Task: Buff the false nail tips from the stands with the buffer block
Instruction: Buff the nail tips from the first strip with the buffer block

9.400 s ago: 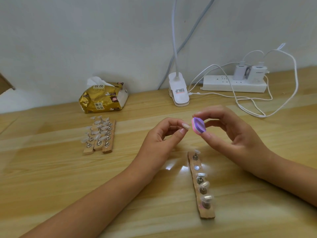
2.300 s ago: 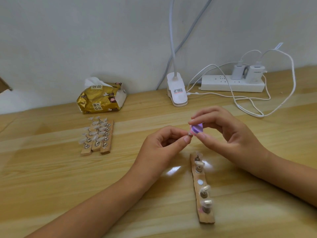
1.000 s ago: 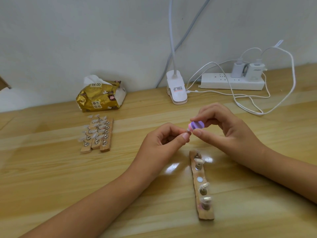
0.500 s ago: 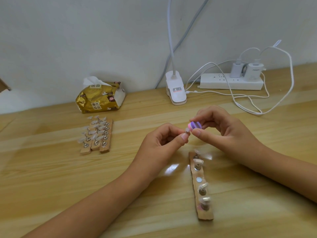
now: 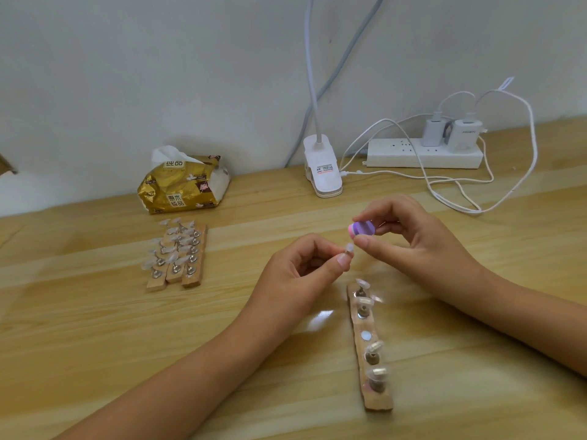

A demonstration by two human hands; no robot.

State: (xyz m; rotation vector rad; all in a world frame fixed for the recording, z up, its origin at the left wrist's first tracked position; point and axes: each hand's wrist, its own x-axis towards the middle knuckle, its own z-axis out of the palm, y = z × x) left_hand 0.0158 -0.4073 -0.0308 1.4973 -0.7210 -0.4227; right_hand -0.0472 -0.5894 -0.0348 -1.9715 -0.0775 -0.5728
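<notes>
My left hand (image 5: 295,274) pinches a small clear false nail tip (image 5: 349,248) on its peg between thumb and forefinger. My right hand (image 5: 413,239) grips the purple and pink buffer block (image 5: 361,229), held just above and right of the tip, close to touching it. Below the hands lies a wooden stand strip (image 5: 371,354) with several nail tips on metal pegs and one bare magnet spot in the middle. A group of three more wooden stands (image 5: 178,255) with several tips lies to the left.
A gold tissue pack (image 5: 182,185) sits at the back left. A white clip lamp base (image 5: 322,169) stands at the back centre. A white power strip (image 5: 424,152) with two chargers and looping white cables (image 5: 460,192) lies at the back right, against the wall.
The buffer block has shifted slightly up and off the nail tip in small strokes; the left hand keeps the tip steady. The view has drifted a little.
</notes>
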